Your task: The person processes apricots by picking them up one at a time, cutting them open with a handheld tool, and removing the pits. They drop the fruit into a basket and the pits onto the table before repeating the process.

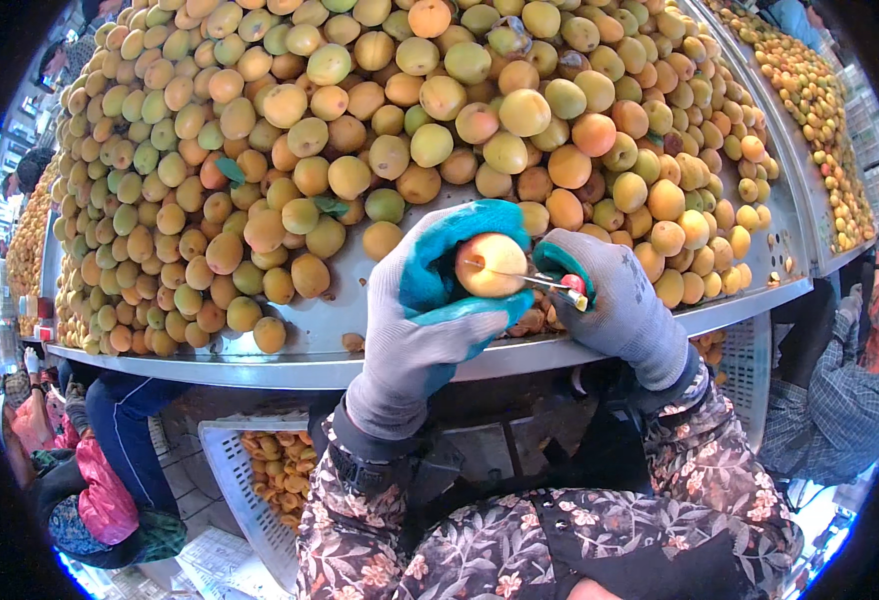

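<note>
My left hand [420, 305], in a grey glove with a teal palm, is closed round a yellow-orange apricot [497, 262]. In my right hand [610, 295], gloved the same way, is a small knife [548, 281] with a thin blade and a short handle showing some red. Its blade meets the apricot's side, where a dark line runs across the skin. Both hands are over the near edge of a metal table [335, 312]. Just past them lies a broad heap of yellow, green and orange apricots [350, 178].
Below the table's rim, a white crate [228, 450] at the left holds halved apricots [282, 475]. Another white crate [750, 385] stands at the right. A second table's apricots [805, 90] lie at the far right. Other people sit at both sides, one in blue trousers [125, 435].
</note>
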{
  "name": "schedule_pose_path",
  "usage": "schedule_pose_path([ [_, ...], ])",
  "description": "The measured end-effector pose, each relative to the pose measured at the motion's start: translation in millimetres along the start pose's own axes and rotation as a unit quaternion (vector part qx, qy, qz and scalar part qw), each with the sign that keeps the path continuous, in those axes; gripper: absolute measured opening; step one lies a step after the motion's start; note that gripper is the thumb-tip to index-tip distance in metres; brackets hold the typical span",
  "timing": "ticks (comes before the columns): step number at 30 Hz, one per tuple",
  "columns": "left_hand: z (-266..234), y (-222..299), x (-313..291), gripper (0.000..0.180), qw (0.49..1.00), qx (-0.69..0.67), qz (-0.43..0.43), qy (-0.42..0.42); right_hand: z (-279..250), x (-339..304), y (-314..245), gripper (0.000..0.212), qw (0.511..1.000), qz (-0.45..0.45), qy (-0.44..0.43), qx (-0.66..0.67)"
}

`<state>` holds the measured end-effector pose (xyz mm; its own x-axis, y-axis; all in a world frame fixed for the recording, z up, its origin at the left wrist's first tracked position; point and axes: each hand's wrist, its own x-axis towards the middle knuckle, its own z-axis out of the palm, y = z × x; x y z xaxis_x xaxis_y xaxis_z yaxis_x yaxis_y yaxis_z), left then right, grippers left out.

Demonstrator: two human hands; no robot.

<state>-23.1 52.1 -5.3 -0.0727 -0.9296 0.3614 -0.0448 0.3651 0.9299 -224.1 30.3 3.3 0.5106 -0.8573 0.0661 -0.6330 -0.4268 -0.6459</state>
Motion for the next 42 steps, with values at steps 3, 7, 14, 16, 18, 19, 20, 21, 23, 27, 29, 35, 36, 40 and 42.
schedule_pose_path([
  [3,5.0,21.2,-4.6,0.049,0.904,-0.377,-0.2,-0.027,2.5,-0.8,-3.8,0.033,0.998,-0.044,0.027,0.026],
  [7,11.7,17.5,-9.8,0.053,0.904,-0.375,-0.198,-0.052,3.0,-2.9,-3.4,0.041,0.995,-0.082,0.042,0.045],
  [14,12.6,27.2,-1.7,0.062,0.916,-0.35,-0.191,-0.041,5.1,-14.0,12.4,0.039,0.996,-0.051,0.056,0.043],
  [16,27.7,14.6,-15.4,0.062,0.95,-0.286,-0.123,-0.006,6.3,-13.1,9.2,0.043,0.988,-0.105,0.101,0.05],
  [18,40.2,4.6,-18.1,0.062,0.985,-0.16,0.004,0.06,0.8,-11.7,7.8,0.04,0.987,-0.113,0.105,0.046],
  [19,37.1,3.2,-19.4,0.062,0.986,-0.159,0.005,0.058,-1.6,-12.2,8.5,0.039,0.988,-0.102,0.1,0.057],
  [20,32.0,10.1,-14.1,0.064,0.965,-0.254,-0.067,0.024,-2.1,-14.3,12.5,0.038,0.989,-0.086,0.098,0.067],
  [21,27.2,21.7,-8.0,0.066,0.929,-0.343,-0.137,-0.009,-4.8,-16.0,13.6,0.038,0.989,-0.084,0.101,0.066],
  [23,32.5,41.2,-4.9,0.069,0.94,-0.288,-0.18,-0.032,-6.8,-17.2,12.7,0.037,0.993,-0.062,0.093,0.043],
  [27,28.7,27.1,-10.2,0.059,0.941,-0.307,-0.134,-0.051,-5.5,-16.7,6.0,0.039,0.992,-0.067,0.1,0.033],
  [29,37.8,29.7,-12.4,0.056,0.912,-0.371,-0.173,-0.034,-6.0,-14.2,4.4,0.036,0.98,-0.124,0.13,0.089],
  [35,41.4,23.6,-3.5,0.057,0.943,-0.303,-0.135,-0.017,-3.4,-15.8,8.0,0.037,0.984,-0.083,0.147,0.061],
  [36,40.9,21.3,-3.4,0.059,0.988,-0.144,-0.056,0.012,-3.3,-15.7,7.9,0.037,0.983,-0.084,0.148,0.062],
  [40,45.0,32.5,-7.3,0.054,0.971,-0.21,-0.098,0.067,0.5,-14.8,8.5,0.033,0.989,-0.068,0.12,0.059],
  [42,48.7,39.9,-3.6,0.045,0.902,-0.389,-0.175,0.072,0.3,-13.5,6.5,0.032,0.989,-0.061,0.117,0.062],
])
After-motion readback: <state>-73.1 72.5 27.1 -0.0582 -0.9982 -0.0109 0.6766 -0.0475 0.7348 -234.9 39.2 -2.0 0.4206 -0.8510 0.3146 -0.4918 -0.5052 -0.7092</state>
